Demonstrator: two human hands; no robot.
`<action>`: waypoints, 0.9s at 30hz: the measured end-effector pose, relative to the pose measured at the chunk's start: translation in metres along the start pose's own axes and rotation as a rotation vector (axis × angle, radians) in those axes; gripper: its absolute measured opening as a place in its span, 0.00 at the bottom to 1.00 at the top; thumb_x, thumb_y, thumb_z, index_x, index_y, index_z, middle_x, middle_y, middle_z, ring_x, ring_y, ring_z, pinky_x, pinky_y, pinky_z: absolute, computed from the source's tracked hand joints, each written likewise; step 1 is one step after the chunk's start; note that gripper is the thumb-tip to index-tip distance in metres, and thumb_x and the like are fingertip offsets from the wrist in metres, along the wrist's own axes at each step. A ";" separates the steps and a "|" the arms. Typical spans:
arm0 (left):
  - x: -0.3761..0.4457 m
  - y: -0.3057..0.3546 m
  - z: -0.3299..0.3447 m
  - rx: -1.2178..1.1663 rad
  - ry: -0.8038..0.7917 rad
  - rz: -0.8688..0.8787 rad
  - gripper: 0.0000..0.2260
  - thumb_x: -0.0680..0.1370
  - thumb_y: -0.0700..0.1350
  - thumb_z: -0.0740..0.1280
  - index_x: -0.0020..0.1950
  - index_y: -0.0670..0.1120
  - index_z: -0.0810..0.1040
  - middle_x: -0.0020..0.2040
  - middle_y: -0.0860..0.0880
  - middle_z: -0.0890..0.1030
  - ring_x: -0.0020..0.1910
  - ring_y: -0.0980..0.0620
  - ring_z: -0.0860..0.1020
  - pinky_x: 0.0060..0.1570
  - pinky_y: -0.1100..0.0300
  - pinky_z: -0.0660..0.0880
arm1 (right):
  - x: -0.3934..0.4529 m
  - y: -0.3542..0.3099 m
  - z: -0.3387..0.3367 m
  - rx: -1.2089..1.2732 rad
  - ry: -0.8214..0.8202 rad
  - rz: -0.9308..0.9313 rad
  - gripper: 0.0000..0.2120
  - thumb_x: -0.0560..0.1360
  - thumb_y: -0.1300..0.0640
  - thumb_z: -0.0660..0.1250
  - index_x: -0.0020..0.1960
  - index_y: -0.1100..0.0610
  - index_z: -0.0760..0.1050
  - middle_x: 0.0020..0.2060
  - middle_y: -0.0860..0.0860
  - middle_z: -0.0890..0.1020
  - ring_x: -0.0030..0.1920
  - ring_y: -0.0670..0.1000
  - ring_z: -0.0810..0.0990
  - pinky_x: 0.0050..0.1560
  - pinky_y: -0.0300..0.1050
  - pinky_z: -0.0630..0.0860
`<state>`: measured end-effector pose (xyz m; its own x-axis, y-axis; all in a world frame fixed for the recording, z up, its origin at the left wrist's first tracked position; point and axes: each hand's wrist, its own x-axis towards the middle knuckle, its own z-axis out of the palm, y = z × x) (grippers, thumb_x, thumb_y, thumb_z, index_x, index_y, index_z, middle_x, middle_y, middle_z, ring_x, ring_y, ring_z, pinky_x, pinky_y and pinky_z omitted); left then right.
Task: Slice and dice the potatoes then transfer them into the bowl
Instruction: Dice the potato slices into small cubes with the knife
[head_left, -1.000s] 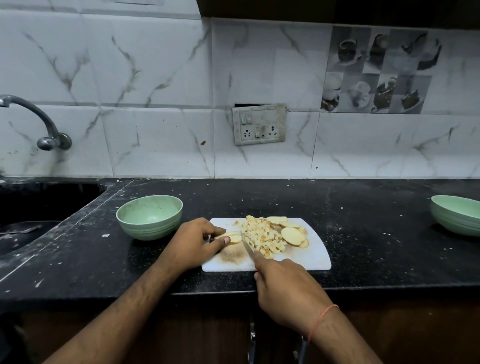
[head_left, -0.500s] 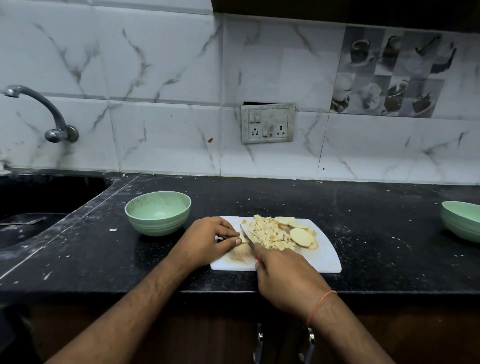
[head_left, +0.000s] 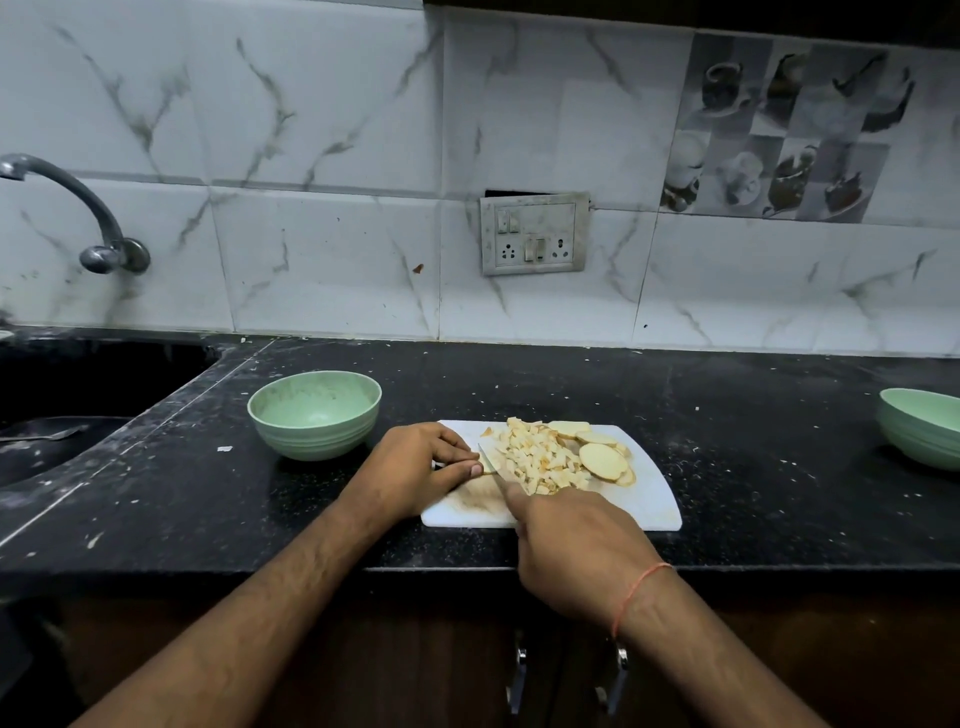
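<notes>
Potato pieces (head_left: 540, 460) and slices (head_left: 602, 460) lie heaped on the white cutting board (head_left: 654, 506) at the tabletop's (head_left: 727, 467) front edge. Left hand (head_left: 410, 470) pins a piece; right hand (head_left: 576, 545) grips the knife (head_left: 491, 465). Green bowl (head_left: 315, 413) stands just left.

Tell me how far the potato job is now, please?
Partly done. A pile of dice already lies on the board. In hand: the right hand holds the knife beside the left hand, whose curled fingers steady a small piece. Left: the slices at the right are uncut, and the near bowl holds no potato yet.
</notes>
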<state>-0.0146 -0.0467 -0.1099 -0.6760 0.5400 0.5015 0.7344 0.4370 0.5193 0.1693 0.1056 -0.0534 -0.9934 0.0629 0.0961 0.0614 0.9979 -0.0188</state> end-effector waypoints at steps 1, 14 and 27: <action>-0.001 0.000 0.000 -0.003 0.002 -0.005 0.07 0.76 0.55 0.79 0.52 0.58 0.90 0.50 0.63 0.86 0.51 0.66 0.83 0.52 0.65 0.79 | -0.005 0.003 -0.002 0.009 0.006 -0.005 0.29 0.82 0.53 0.57 0.82 0.45 0.57 0.54 0.53 0.80 0.57 0.57 0.78 0.46 0.49 0.70; -0.003 0.004 -0.003 -0.010 0.034 -0.096 0.08 0.72 0.57 0.81 0.48 0.56 0.90 0.47 0.63 0.88 0.46 0.67 0.83 0.50 0.66 0.79 | 0.017 0.002 -0.003 0.123 0.036 0.036 0.19 0.80 0.54 0.57 0.70 0.48 0.72 0.53 0.53 0.81 0.56 0.57 0.78 0.51 0.50 0.75; -0.002 0.000 -0.002 -0.010 0.008 -0.101 0.10 0.73 0.60 0.80 0.45 0.54 0.88 0.45 0.51 0.87 0.43 0.52 0.85 0.49 0.51 0.82 | -0.009 0.009 -0.003 0.004 -0.051 -0.010 0.28 0.83 0.52 0.57 0.82 0.48 0.56 0.52 0.54 0.79 0.56 0.58 0.78 0.48 0.50 0.73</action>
<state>-0.0134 -0.0492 -0.1092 -0.7468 0.4879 0.4520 0.6621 0.4817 0.5741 0.1792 0.1139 -0.0518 -0.9976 0.0525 0.0455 0.0515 0.9984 -0.0223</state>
